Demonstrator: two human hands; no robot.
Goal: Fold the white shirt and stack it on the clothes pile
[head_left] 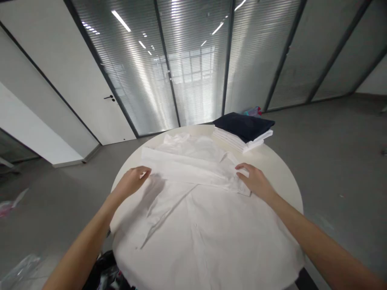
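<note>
A white buttoned shirt lies across the round table, its near part spreading to the front edge and its button strip running down the middle. Farther up, a band of its cloth is folded over crosswise. My left hand is at the left end of this band, thumb and finger curled together in a pinch at the cloth's edge. At the band's right end, my right hand rests against the cloth, with a gap between thumb and forefinger. A loose flap of cloth slants toward the front left.
Behind on the right, a dark folded garment tops a stack of white folded clothes. The round white table stands on a grey floor. A glass partition and a white door are beyond. Clear plastic lies lower left.
</note>
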